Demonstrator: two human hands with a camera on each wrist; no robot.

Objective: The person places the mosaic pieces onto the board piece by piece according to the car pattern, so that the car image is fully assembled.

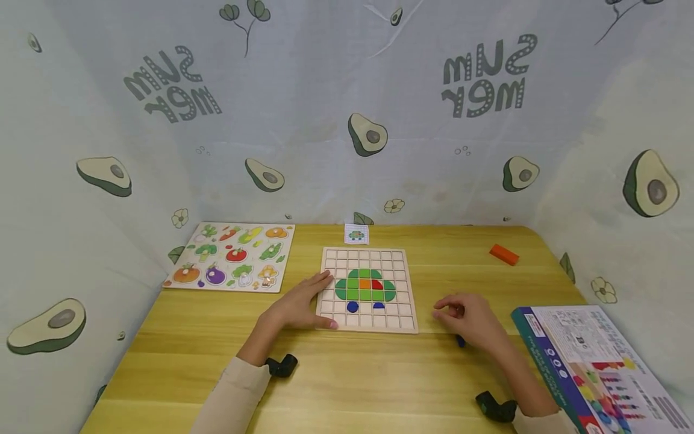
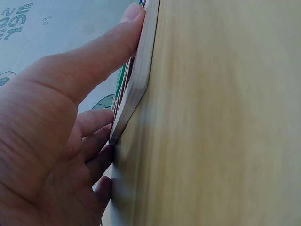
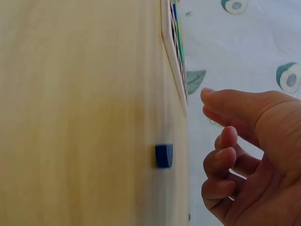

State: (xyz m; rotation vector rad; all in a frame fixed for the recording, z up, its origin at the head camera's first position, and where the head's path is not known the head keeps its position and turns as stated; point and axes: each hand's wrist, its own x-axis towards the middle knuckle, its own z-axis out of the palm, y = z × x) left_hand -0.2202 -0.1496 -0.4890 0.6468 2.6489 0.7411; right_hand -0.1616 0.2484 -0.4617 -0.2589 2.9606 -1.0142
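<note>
My left hand rests along the left edge of a wooden grid board, thumb and fingers spread. On the board lie light and dark green pieces with an orange square and a red piece among them. Below these sit a round blue shape and a blue half-round piece. To the board's right, my right hand hovers above the table, fingers loosely curled, thumb near the index finger, with nothing visible between them. A small blue block lies on the table beneath it, apart from the fingers.
Behind the board stands a small picture card. A vegetable puzzle board lies at the back left. An orange block is at the back right, and a printed box lies at the right edge. A patterned cloth surrounds the table.
</note>
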